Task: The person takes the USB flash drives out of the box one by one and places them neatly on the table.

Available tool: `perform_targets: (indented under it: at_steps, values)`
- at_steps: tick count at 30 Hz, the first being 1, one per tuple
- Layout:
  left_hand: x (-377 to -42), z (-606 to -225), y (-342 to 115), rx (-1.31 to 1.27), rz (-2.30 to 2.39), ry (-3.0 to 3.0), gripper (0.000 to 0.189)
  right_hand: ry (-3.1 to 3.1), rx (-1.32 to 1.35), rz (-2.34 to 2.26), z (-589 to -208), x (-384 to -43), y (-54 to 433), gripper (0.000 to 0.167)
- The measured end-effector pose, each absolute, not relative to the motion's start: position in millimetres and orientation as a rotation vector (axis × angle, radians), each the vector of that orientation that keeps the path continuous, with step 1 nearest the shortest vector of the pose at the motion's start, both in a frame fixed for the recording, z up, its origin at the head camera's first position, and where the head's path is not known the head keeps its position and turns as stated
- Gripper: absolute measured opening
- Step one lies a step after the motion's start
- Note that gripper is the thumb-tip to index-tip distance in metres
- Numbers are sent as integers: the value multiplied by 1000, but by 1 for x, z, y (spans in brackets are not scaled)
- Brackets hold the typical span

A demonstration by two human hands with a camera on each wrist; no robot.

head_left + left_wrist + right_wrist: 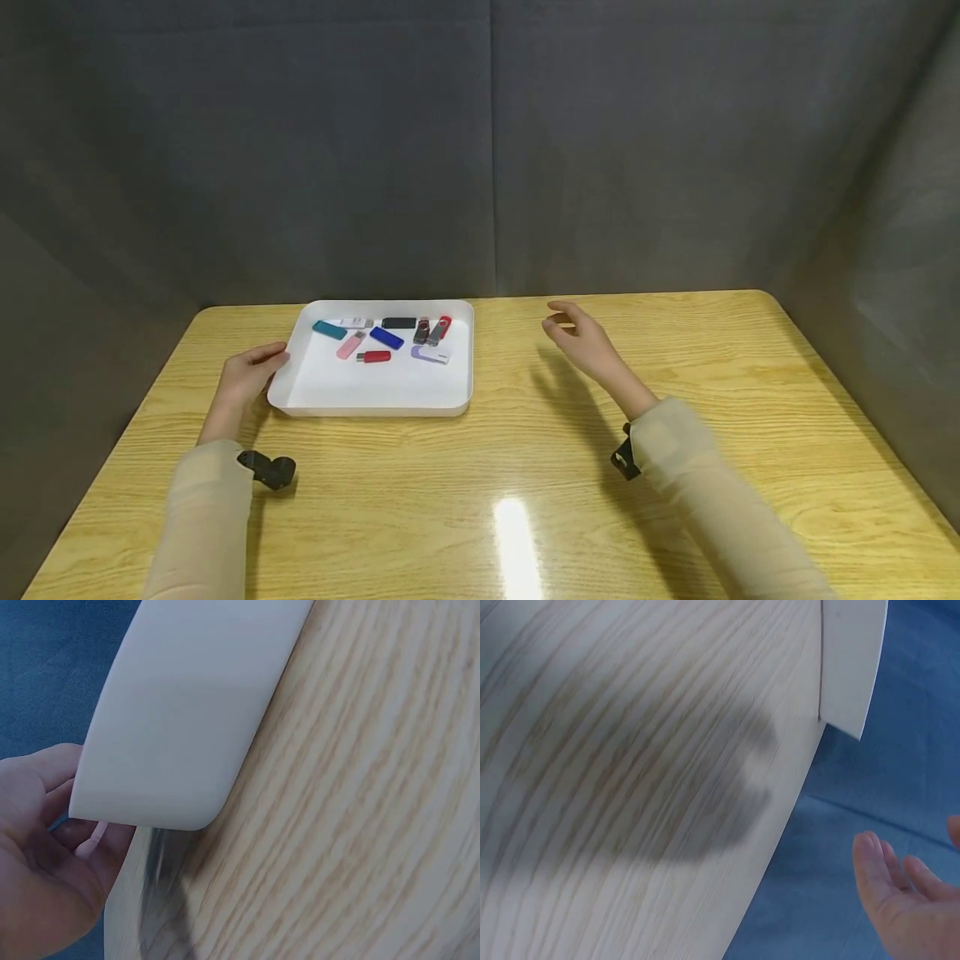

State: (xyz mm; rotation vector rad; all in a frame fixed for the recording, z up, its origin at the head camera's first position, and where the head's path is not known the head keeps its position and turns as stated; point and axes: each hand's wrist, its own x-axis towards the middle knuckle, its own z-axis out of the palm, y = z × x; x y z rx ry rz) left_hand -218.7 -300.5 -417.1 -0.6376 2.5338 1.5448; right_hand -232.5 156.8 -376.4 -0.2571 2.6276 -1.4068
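White tray [375, 387] rests on the left part of the wooden table [375, 500], containing nine USB sticks: teal [330, 330], white [352, 323], black [399, 323], pink [351, 345], blue [386, 337], red [377, 357], dark swivel [422, 332], red swivel [440, 330] and lilac-and-white [431, 356]. Left hand [243, 377] is at the tray's left wall, its fingertips partly hidden; whether it grasps or merely touches cannot be told. Right hand [588, 346] hangs above the table, well apart from the sticks, fingers loosely bent, holding nothing. Progress assessment: all nine observed sticks appear placed within the tray, mostly towards its far side; none is lifted out. They lie at mixed angles, so any lining-up appears not yet done.
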Motion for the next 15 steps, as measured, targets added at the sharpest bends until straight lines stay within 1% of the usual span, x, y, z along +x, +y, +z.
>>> perform_targets:
  at_steps: [8, 15]
  values:
    - [-223, -417, -310, -537, 1508, 2551, 47, 2592, -266, -1433, -375, -218, 127, 50]
    - [-224, -414, -315, -404, 1487, 2565, 47, 2602, -249, -1473, -369, -208, 101, 47]
